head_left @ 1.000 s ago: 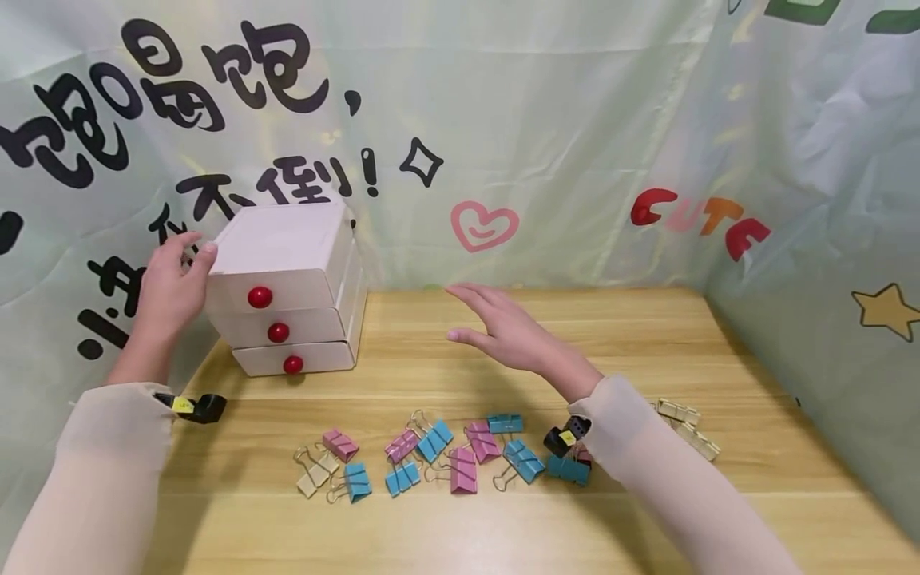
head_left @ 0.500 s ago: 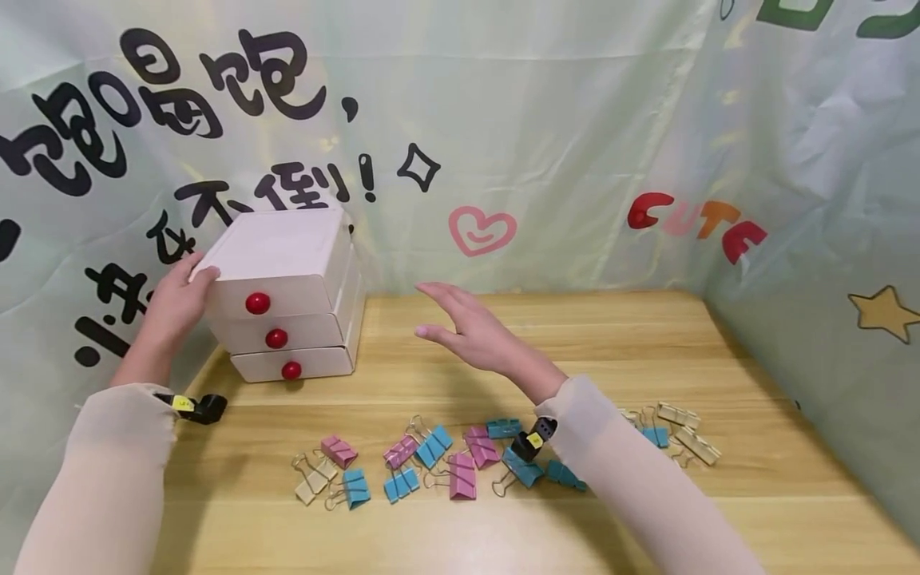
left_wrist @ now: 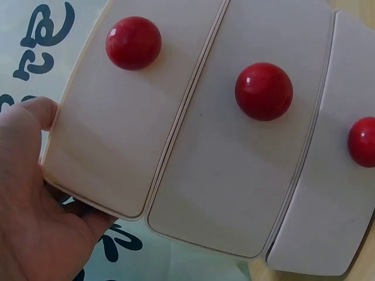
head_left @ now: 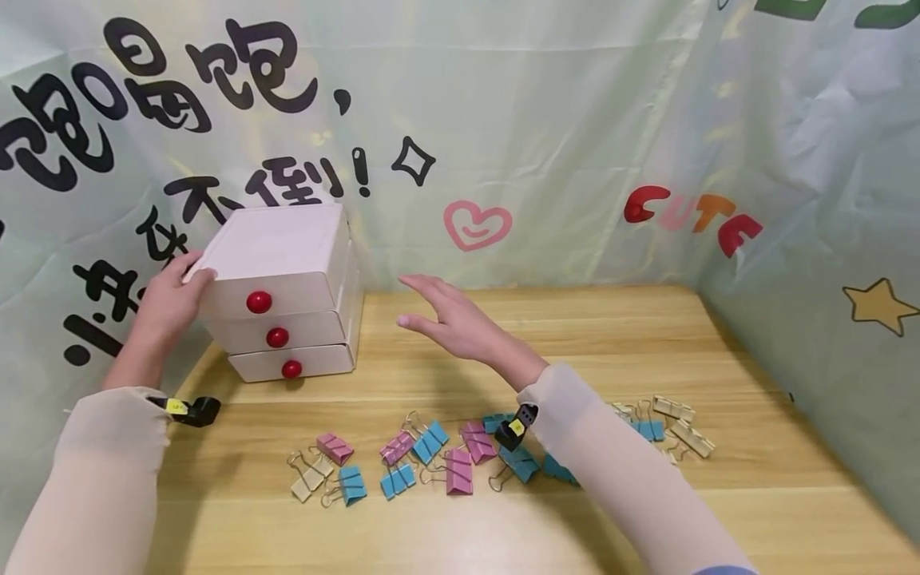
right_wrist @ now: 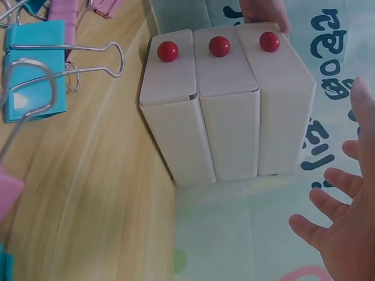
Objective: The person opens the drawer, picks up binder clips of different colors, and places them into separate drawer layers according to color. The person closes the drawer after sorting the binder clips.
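A white three-drawer box (head_left: 276, 239) with red round knobs stands at the table's back left, all its drawers pushed in. My left hand (head_left: 168, 299) grips its upper left front corner; in the left wrist view the thumb (left_wrist: 41, 110) lies at the top edge and the fingers are partly hidden behind the side. My right hand (head_left: 460, 319) hovers right of the box, apart from it, fingers spread and holding nothing. The right wrist view shows those fingers (right_wrist: 337, 205) extended, with the box (right_wrist: 228, 123) beyond them.
Binder clips lie scattered across the wooden table (head_left: 431, 543): pink ones (head_left: 458, 471), blue ones (head_left: 431, 442) and cream ones (head_left: 693, 438). My right forearm (head_left: 611, 455) covers part of the row. A printed cloth (head_left: 561, 144) hangs behind and at both sides.
My right hand has moved left toward the drawer box. The left hand has settled from beside the box's upper corner into a grip on it. The clips have not been moved.
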### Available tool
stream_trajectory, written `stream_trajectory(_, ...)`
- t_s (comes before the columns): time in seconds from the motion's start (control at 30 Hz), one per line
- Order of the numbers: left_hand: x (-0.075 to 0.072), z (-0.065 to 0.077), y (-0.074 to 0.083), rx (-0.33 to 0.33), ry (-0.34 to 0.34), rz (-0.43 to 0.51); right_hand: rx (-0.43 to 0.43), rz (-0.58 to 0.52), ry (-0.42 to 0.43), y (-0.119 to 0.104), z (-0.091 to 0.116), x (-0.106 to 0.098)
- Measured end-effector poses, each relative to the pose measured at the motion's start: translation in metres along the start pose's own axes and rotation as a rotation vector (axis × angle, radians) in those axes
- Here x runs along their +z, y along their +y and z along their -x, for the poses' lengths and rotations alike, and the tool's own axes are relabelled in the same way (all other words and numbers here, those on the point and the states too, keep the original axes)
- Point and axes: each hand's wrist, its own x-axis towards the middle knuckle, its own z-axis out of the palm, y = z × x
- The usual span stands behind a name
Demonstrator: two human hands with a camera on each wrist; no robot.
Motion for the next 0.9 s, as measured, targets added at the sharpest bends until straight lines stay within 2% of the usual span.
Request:
stream_trajectory(0.1,0.002,-0.001,0.002,0.051,-0.008,-0.049,0.007,0.001,-0.01,-0.002,-0.004,0.001)
stream_trajectory(0.3,0.006,-0.002,0.008,0.284,-0.054,-0.17,0.014,0.024,-0.029,-0.006,-0.013,0.003)
stream_trajectory(0.4,0.005,-0.002,0.012,0.364,-0.064,-0.227,0.007,0.034,-0.033,-0.008,-0.018,0.002)
stream_trajectory(0.6,0.0,-0.005,0.021,0.43,-0.099,-0.322,-0.015,0.059,-0.049,-0.018,-0.032,-0.008)
stream_trajectory(0.73,0.003,-0.002,0.023,0.45,-0.13,-0.341,-0.024,0.112,-0.053,-0.027,-0.04,-0.011)
stream_trajectory(0.9,0.009,0.002,0.023,0.488,-0.134,-0.319,-0.055,0.153,-0.043,-0.039,-0.051,-0.011)
